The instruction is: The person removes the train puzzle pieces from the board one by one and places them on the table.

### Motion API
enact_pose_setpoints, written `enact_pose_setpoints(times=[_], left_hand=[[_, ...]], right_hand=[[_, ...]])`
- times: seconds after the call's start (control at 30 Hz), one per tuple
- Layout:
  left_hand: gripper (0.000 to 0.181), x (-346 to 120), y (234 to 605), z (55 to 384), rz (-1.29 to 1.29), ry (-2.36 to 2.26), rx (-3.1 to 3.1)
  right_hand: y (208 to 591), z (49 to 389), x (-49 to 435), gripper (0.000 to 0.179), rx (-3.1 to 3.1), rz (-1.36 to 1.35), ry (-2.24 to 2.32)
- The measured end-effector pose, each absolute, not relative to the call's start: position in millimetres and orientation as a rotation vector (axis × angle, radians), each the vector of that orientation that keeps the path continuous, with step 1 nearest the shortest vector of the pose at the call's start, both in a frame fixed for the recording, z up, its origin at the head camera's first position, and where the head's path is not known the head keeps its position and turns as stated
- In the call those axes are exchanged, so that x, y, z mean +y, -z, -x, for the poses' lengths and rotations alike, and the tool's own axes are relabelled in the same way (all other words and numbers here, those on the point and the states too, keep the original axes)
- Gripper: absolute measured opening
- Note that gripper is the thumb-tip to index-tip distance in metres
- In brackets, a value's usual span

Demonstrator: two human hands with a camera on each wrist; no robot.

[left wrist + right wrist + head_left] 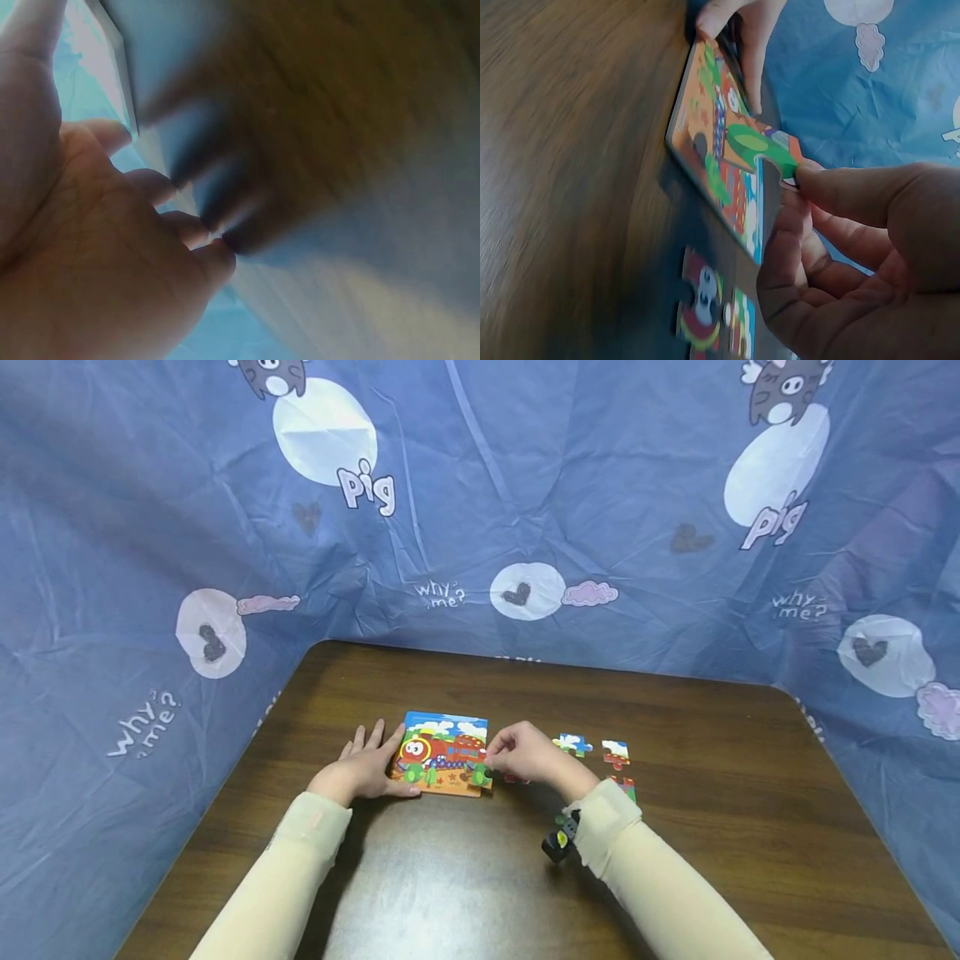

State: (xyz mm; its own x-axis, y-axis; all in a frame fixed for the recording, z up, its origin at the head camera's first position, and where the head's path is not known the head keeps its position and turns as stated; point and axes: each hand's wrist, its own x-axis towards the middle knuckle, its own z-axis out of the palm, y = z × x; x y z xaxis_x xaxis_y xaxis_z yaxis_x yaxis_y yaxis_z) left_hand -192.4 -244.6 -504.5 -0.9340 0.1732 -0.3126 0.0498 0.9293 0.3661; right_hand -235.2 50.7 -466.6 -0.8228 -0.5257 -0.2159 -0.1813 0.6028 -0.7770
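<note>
A puzzle board (435, 724) printed with a red cartoon train lies flat on the table. At its left edge rests my left hand (366, 768), fingers spread along the side and thumb at the near corner. Over the board's right edge, my right hand (528, 753) pinches a jigsaw piece (761, 148) between thumb and fingertips. Green and orange show on this piece, which is tilted above the board in the right wrist view. In the left wrist view, the left palm (97, 225) shows beside the board's edge.
Right of the board lie several loose jigsaw pieces, among them a sky piece (572, 743), a red-and-white one (617, 752) and a piece with eyes (703, 294). The right forearm partly covers some. A blue patterned cloth (525, 510) hangs behind the brown wooden table (712, 760).
</note>
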Motion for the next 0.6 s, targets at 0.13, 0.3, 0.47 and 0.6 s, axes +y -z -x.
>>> enact_pose_setpoints(times=[0.13, 0.3, 0.47, 0.6], left_hand=[[0.121, -244, 506, 193, -0.150, -0.506, 2.747], [0.120, -243, 504, 192, -0.126, -0.510, 2.738], [0.119, -243, 502, 191, -0.121, -0.513, 2.738], [0.118, -241, 501, 190, -0.121, -0.509, 2.740]], right_hand=[[467, 233, 64, 0.010, 2.381, 0.595, 1.059], [467, 229, 78, 0.009, 2.343, 0.604, 0.990], [469, 223, 89, 0.013, 2.373, 0.574, 0.917], [472, 219, 93, 0.035, 2.395, 0.581, 0.880]])
